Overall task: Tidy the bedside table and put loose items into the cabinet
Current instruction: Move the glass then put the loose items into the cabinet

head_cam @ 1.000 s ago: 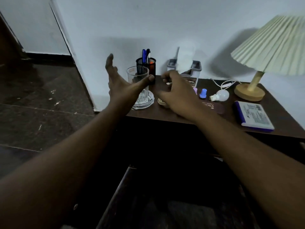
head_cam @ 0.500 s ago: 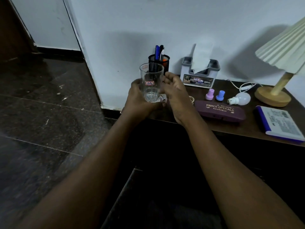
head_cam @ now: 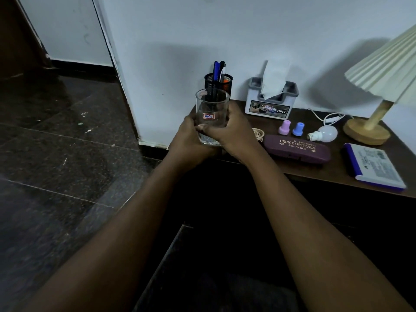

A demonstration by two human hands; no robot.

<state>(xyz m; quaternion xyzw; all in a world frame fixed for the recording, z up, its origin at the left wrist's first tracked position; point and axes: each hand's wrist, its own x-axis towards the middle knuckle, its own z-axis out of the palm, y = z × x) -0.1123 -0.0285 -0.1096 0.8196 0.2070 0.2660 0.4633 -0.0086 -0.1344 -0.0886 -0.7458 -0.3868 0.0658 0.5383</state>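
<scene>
glass [head_cam: 211, 113]: sticker reads "16G", both hands (left [head_cam: 188, 140], right [head_cam: 229, 131]) wrapped round it
glasses case [head_cam: 296, 149]: "PRINCE OPTICALS"
tissue holder [head_cam: 271, 102]: "OPEL"
pen holder [head_cam: 222, 81]: right behind glass

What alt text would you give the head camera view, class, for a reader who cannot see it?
Both hands, left hand and right hand, hold a clear glass upright at the left end of a dark bedside table. Behind it stand a pen holder and tissue box; a purple spectacle case lies to the right.
</scene>
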